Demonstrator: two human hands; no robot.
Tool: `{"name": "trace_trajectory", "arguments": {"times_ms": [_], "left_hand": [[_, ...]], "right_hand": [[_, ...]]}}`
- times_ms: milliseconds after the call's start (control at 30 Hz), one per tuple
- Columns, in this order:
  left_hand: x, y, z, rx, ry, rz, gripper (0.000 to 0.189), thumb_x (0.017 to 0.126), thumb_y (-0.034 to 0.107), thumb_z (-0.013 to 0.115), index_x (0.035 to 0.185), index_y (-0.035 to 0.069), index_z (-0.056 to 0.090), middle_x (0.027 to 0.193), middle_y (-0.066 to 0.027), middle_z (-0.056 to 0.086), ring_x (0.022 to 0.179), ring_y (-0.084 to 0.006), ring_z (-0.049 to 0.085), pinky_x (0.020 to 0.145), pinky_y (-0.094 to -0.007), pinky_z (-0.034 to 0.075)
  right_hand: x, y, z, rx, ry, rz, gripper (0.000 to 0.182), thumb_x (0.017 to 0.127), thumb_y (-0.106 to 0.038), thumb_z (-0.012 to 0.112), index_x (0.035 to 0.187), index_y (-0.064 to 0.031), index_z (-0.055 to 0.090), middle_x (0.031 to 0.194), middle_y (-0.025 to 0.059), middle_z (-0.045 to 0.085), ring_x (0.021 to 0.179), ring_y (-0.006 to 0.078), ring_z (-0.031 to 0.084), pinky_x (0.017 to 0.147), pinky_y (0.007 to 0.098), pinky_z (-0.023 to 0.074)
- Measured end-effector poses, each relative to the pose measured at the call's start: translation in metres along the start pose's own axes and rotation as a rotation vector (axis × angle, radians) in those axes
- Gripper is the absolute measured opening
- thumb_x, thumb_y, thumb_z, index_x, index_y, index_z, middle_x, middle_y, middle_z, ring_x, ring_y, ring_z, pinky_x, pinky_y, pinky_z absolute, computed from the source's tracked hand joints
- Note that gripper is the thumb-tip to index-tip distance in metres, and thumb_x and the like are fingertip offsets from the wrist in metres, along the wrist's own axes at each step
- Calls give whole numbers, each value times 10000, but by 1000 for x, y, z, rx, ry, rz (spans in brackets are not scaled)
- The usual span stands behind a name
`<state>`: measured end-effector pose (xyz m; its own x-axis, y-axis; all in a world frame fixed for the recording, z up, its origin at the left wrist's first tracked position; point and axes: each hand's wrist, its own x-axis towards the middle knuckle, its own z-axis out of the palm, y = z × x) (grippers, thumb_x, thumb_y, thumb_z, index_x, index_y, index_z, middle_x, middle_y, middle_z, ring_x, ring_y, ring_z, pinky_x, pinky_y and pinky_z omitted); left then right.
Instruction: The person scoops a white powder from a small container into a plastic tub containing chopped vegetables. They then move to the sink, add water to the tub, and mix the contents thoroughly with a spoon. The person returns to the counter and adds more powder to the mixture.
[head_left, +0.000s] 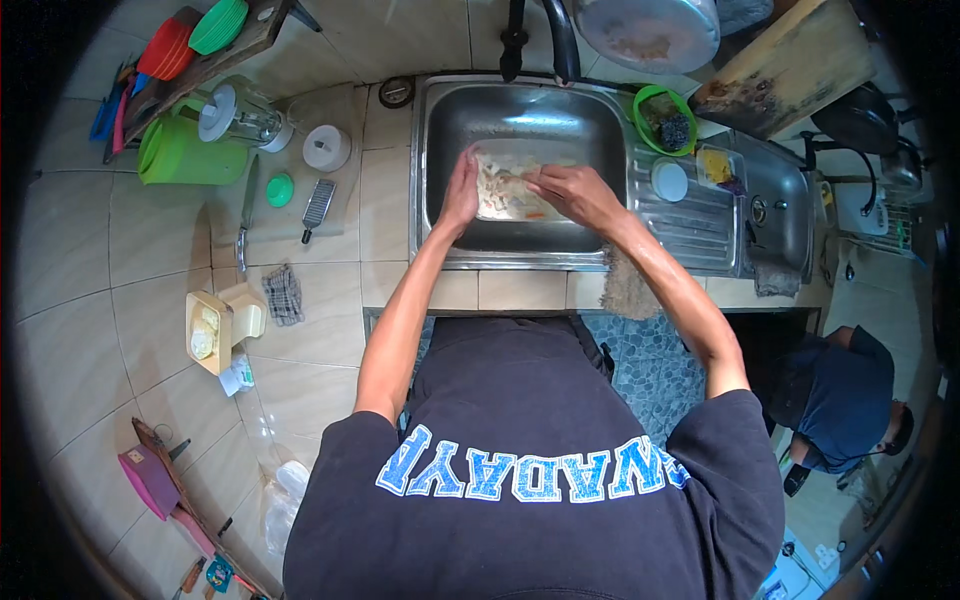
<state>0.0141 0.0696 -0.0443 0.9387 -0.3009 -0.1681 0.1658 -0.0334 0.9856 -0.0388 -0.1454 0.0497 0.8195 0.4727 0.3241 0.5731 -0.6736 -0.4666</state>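
A clear rectangular plastic container (525, 210) rests in the stainless steel sink basin (555, 244). Pale, chopped food pieces (501, 193) in cloudy liquid lie in it, with a small orange piece near its front edge. My left hand (461, 187) grips the container's left wall. Over the contents, my right hand (574, 195) has its fingertips pinched together at the food. Whether they hold a thin utensil or a food piece is hidden. The black faucet (564, 45) hangs above the back rim of the basin.
Right on the drainboard (690, 225) are a green scrubber basket (664, 120), a white lid (668, 179) and a sponge box (720, 171). Left on the counter lie a knife (246, 214), a grater (319, 206) and a blender (240, 116). Another person (844, 397) is at far right.
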Motion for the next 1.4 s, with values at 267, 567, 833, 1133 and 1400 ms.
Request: {"name": "trace_trajectory", "arguments": {"times_ms": [267, 567, 833, 1133, 1400], "left_hand": [[-1, -3, -3, 37, 168, 59, 429, 1088, 299, 316, 1422, 54, 429, 1363, -145, 529, 1273, -244, 489, 1082, -337, 354], [1, -4, -8, 1, 103, 93, 414, 1083, 267, 318, 1413, 41, 426, 1377, -166, 518, 1297, -259, 476, 1092, -347, 340], [-17, 32, -10, 120, 87, 172, 409, 1078, 233, 333, 1407, 8, 427, 1357, -161, 525, 1282, -244, 479, 1095, -333, 337], [-12, 37, 2, 163, 214, 159, 409, 1084, 251, 314, 1404, 16, 414, 1334, -185, 525, 1229, -270, 515, 1057, -351, 374], [0, 30, -3, 172, 208, 162, 408, 1083, 257, 317, 1412, 36, 414, 1330, -192, 534, 1222, -290, 525, 1047, -365, 382]], "right_hand": [[-7, -11, -26, -46, -37, 158, 183, 948, -166, 607, 905, -18, 705, 779, 136, 627, 666, 331, 635, 598, 426, 526], [8, -3, -12, 226, -47, 844, 299, 914, -267, 638, 907, 10, 750, 799, 218, 714, 720, 347, 708, 704, 381, 540], [13, -11, -93, 33, 91, 588, 301, 915, -222, 636, 854, 62, 715, 779, 242, 681, 662, 353, 676, 634, 415, 506], [-9, 39, -14, 377, 235, 907, 318, 928, -311, 628, 909, -25, 766, 601, 119, 618, 553, 235, 576, 593, 386, 451], [-13, 28, -2, 488, 129, 951, 310, 940, -310, 614, 926, -45, 775, 608, 46, 567, 560, 141, 498, 568, 342, 419]]}}
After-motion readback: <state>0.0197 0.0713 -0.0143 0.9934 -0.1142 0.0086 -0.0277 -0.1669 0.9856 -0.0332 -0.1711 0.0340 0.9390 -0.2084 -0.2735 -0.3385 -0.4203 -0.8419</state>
